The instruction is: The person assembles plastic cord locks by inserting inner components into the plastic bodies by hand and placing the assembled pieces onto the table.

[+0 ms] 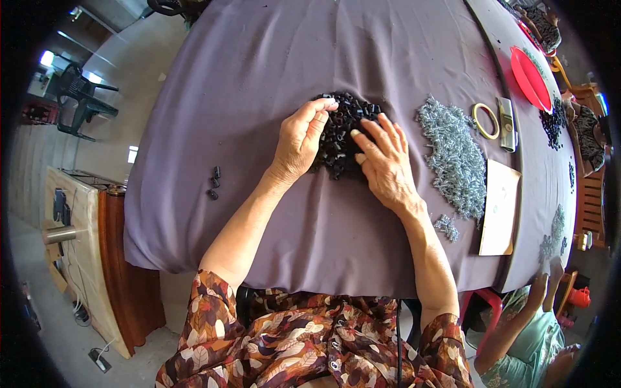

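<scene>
Left hand [299, 137], fingers curled at the edge of a heap of small black plastic cylinders [337, 137], cannot tell if clamped on one, right hand [390, 167], fingers spread over its right side, cylinders glossy, jumbled, on a purple-grey cloth-covered counter [343, 233]

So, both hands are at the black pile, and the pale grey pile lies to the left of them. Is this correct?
Not the left: the head view shows the pale grey pile to the right of them. The left hand and right hand are indeed at the black pile.
</scene>
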`<state>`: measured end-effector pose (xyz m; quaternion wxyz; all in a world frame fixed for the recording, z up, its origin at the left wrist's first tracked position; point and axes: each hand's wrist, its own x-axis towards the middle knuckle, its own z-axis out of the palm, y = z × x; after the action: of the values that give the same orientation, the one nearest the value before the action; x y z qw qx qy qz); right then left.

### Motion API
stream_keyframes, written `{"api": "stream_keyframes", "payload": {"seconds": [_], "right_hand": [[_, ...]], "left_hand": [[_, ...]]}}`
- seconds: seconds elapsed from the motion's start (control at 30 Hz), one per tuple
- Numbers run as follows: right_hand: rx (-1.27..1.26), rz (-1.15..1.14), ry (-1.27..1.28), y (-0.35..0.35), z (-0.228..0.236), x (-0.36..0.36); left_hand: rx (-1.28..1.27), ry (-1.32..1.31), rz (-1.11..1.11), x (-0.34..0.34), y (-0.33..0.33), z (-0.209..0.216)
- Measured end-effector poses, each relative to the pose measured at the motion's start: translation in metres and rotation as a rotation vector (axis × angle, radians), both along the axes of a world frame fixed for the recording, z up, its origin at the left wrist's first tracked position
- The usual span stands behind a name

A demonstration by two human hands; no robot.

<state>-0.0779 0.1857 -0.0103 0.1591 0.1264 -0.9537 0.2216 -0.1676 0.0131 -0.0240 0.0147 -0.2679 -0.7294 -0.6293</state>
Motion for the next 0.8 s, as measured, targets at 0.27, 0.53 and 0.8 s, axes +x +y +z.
{"api": "stream_keyframes", "payload": {"seconds": [0.27, 0.53, 0.8], "right_hand": [[-0.169, -0.112, 0.121, 0.022, 0.001, -0.002], [-0.237, -0.111, 0.224, 0.038, 0.003, -0.005], [-0.226, -0.072, 0.235, 0.037, 0.005, -0.005]], "left_hand": [[-0.164, 0.39, 0.105, -0.007, -0.003, 0.004], [-0.35, 0.45, 0.017, 0.004, -0.004, 0.018], [-0.316, 0.309, -0.046, -0.011, -0.021, 0.024]]}}
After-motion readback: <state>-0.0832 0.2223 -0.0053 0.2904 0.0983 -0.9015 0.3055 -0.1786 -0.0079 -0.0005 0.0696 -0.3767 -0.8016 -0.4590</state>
